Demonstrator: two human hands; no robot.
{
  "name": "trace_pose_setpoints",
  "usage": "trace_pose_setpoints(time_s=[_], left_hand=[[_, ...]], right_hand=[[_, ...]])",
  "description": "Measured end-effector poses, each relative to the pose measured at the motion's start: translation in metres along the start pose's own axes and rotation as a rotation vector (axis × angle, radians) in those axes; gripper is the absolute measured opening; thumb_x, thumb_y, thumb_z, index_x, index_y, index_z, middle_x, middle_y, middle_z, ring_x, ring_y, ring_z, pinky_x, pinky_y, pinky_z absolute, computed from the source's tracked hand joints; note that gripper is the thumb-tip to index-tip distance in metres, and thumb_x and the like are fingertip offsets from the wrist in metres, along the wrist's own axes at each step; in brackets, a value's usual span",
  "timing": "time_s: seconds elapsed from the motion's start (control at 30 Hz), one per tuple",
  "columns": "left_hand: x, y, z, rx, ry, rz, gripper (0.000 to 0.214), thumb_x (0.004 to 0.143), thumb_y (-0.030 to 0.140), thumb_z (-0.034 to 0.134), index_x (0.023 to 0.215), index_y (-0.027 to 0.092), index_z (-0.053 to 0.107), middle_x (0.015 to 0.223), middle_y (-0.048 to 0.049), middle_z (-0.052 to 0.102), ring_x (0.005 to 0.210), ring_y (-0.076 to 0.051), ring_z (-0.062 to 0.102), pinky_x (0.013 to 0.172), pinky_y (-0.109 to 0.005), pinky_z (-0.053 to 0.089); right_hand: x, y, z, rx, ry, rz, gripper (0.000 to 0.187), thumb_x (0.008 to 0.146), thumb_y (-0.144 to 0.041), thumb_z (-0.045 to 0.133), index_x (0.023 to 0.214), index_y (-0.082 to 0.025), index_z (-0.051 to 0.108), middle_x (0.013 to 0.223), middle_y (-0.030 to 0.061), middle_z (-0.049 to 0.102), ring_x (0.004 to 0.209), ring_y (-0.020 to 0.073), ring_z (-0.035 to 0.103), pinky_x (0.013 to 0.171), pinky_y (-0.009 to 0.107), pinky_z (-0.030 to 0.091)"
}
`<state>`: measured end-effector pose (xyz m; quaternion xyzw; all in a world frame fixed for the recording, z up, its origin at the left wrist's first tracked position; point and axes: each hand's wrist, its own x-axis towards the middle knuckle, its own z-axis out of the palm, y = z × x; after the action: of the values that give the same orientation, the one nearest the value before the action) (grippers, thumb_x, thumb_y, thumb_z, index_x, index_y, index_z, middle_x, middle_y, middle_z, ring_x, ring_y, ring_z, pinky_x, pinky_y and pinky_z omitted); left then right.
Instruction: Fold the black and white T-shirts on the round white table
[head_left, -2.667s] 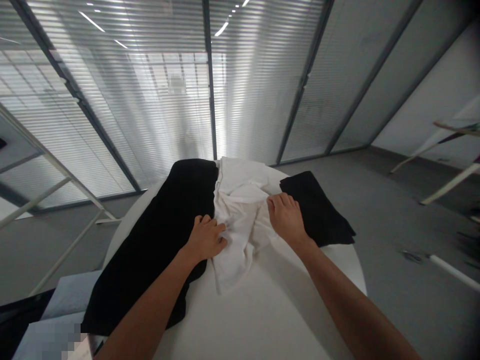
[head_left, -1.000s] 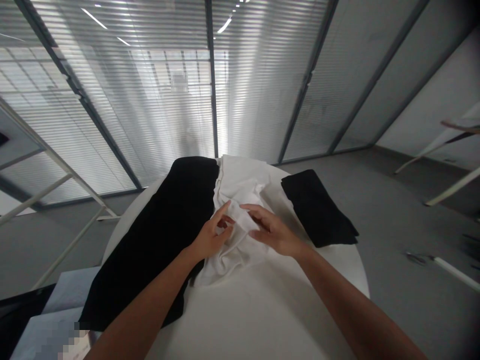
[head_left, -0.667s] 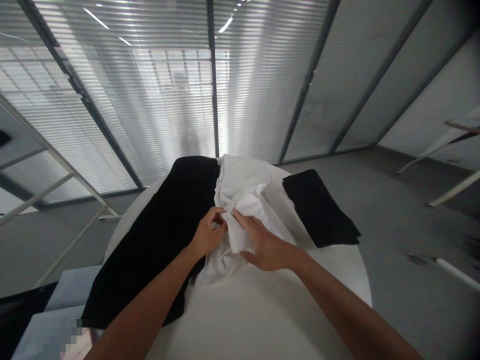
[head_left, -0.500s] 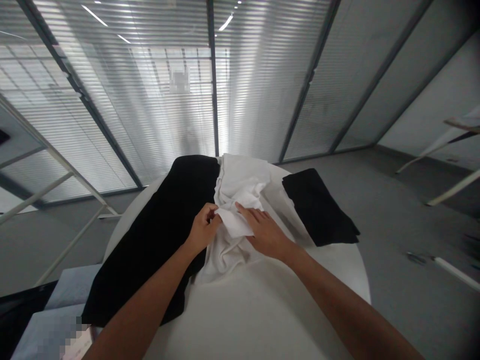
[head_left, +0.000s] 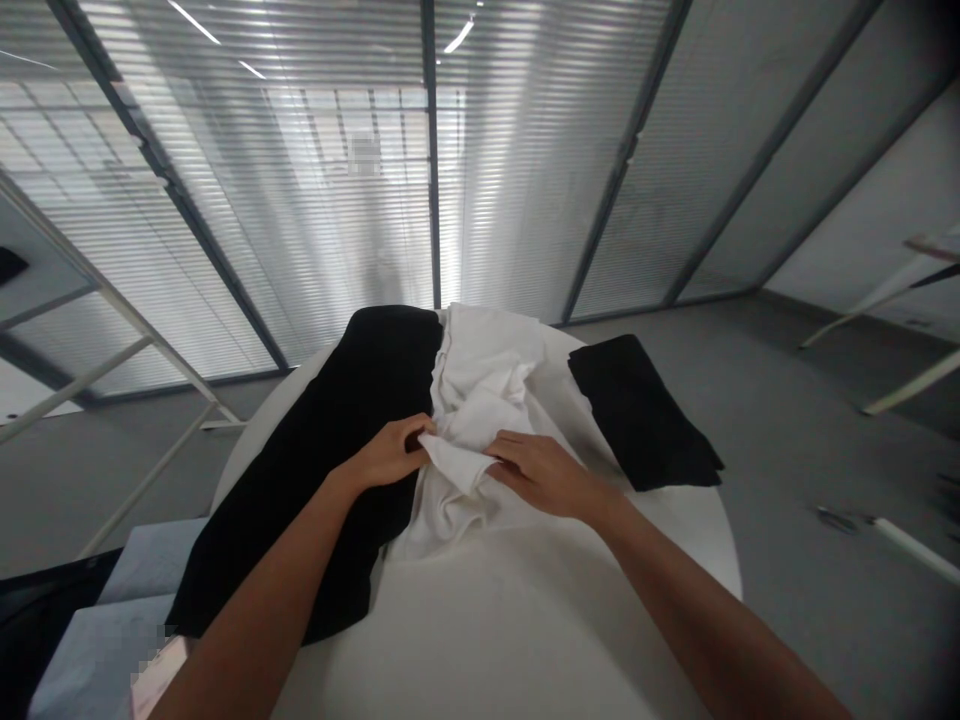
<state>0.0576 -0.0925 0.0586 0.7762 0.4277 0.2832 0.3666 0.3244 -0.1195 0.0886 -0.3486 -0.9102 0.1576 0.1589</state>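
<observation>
A rumpled white cloth garment (head_left: 487, 385) lies across the middle of the round white table (head_left: 480, 640); its exact kind cannot be made out. My left hand (head_left: 394, 450) pinches a raised edge of it between thumb and fingers. On the other side, my right hand (head_left: 540, 470) grips the same raised fold, its fingers closed on the fabric. The fold stretches between the two hands, with creased cloth beneath and beyond it. Left of the white garment, partly under my left forearm, is a long black folded garment (head_left: 322, 440).
A smaller folded black cloth (head_left: 641, 410) rests near the table's right edge. Pale blue-grey padded pieces (head_left: 105, 650) sit at the lower left. A white metal frame (head_left: 142, 330) stands left of the table. Glass panels with blinds (head_left: 510, 180) rise behind it.
Both hands have drawn the white fabric's edge up into a raised fold. My right hand has gone from lying flat on the cloth to gripping it; my left has shifted slightly left.
</observation>
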Motion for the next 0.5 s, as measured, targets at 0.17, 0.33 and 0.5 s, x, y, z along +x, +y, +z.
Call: trace_pose_setpoints(time_s=[0.17,0.33,0.5], left_hand=[[-0.004,0.016,0.003,0.264,-0.133,0.088,0.049,0.077,0.024,0.064,0.126,0.024,0.060,0.113,-0.0055,0.067,0.099,-0.022,0.061,0.093,-0.034,0.042],[-0.009,0.027,-0.011,0.204,-0.219,0.068,0.033,0.086,0.021,0.051,0.111,0.026,0.072,0.094,-0.0028,0.063,0.086,-0.016,0.060,0.083,-0.026,0.046],[-0.015,0.017,-0.022,0.159,-0.318,-0.081,0.027,0.078,0.023,0.059,0.098,0.026,0.078,0.089,-0.0014,0.063,0.084,-0.017,0.060,0.081,-0.025,0.047]], right_hand=[[0.004,-0.009,0.010,-0.004,-0.007,0.018,0.031,0.101,-0.037,0.038,0.089,-0.019,0.060,0.085,0.0031,0.060,0.077,0.0151,0.056,0.070,0.027,0.038],[0.001,-0.024,0.007,0.048,-0.087,-0.014,0.020,0.096,-0.037,0.047,0.098,-0.020,0.059,0.094,0.0034,0.060,0.082,0.0154,0.056,0.071,0.027,0.040],[-0.016,-0.014,0.004,-0.137,-0.241,0.123,0.045,0.080,-0.024,0.060,0.124,-0.021,0.051,0.114,0.0097,0.057,0.095,0.0231,0.059,0.078,0.033,0.042]])
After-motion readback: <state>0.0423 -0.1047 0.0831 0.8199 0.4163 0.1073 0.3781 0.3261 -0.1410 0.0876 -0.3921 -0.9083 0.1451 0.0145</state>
